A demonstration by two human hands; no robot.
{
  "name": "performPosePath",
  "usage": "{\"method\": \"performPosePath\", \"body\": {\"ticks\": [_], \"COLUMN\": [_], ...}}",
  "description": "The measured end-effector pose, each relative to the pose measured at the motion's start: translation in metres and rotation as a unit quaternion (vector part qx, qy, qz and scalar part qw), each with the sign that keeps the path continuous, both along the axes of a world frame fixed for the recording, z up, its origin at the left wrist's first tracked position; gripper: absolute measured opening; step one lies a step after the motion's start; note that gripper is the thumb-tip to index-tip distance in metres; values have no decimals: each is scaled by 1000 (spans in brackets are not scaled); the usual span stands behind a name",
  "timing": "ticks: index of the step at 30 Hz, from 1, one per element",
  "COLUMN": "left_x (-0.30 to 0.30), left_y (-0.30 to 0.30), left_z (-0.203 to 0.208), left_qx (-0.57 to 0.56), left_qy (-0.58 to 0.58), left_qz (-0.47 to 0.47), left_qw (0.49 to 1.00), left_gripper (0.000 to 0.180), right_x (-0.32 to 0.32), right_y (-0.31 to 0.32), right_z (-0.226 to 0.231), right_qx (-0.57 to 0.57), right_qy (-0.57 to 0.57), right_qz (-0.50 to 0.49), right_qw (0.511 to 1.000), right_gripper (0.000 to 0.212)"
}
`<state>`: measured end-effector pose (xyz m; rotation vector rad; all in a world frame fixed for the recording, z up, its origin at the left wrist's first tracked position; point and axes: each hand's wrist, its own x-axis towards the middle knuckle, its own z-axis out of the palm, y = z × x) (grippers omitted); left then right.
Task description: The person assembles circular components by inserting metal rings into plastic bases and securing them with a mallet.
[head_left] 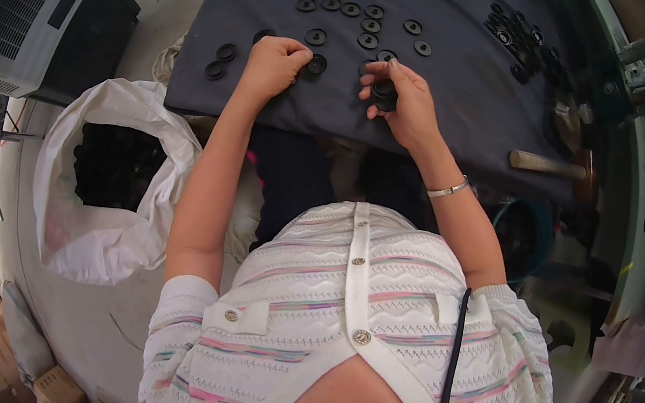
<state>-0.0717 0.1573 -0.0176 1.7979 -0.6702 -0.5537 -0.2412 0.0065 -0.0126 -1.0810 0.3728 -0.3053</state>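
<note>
Striped white top [409, 294] nearest; right hand [412, 105], its grip around a rimmed black disc [384, 95]; left hand's [272, 67] grip, cannot tell.

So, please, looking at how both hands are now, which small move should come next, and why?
Perhaps the left hand should take the black disc by its rim: that disc lies on the dark cloth right at this hand's thumb side, while the right hand is occupied with a black round piece. Whether the left hand touches the disc, I cannot tell.
</note>
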Motion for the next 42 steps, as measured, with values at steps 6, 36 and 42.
{"method": "performPosePath", "body": {"ticks": [6, 36, 42], "left_x": [-13, -90, -65], "left_y": [-8, 20, 51], "left_z": [-11, 10, -17], "left_qx": [77, -189, -213], "left_qy": [-360, -364, -167], "left_qz": [35, 56, 151], "left_qw": [929, 910, 951], "left_gripper": [18, 34, 26], "right_x": [-1, 19, 79], "right_y": [0, 34, 1], "right_z": [4, 17, 17], "right_qx": [55, -107, -362], "right_qy": [5, 51, 39], "right_qz": [-28, 24, -30], "right_qw": [998, 993, 931], "right_gripper": [51, 44, 24]}}
